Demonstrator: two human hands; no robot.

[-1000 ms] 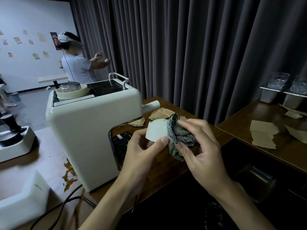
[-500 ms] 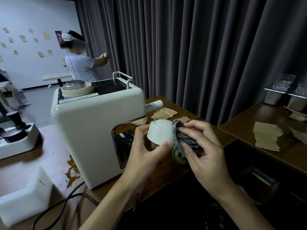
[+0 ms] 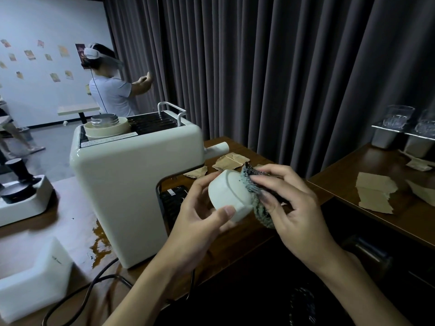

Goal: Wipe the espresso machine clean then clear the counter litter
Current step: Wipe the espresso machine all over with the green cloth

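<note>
Wooden counter (image 3: 237, 242); cloth (image 3: 260, 214) against white cap (image 3: 229, 196)

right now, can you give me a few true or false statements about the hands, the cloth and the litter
1. The left hand holds a white round part in front of the machine. True.
2. The right hand holds a cloth against the part. True.
3. All litter is gone. False: paper scraps lie on the counter behind the hands.
4. The surface at the machine's base is dry. False: a brown spill lies beside it.
</note>
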